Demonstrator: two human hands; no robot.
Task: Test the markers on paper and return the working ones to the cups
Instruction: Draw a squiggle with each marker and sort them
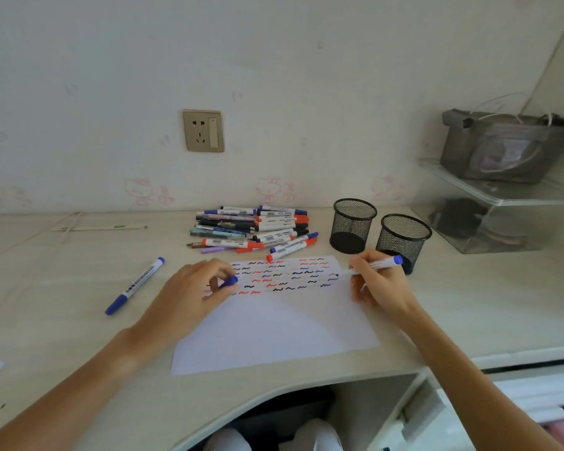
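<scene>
Blue marker (373, 265) is scribbling on the paper (274, 323) in my gripping right hand (376, 284); left hand (192, 288) pinching its cap (230, 281), pressing lightly.

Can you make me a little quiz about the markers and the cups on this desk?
1. True or false: the two mesh cups hold markers.
2. What does the left hand pinch? A) blue cap B) red cap C) eraser
3. Fill in: the right hand holds a marker with its tip on the ____.

Key: 1 false, both look empty. 2 A, the blue cap. 3 paper.
</scene>
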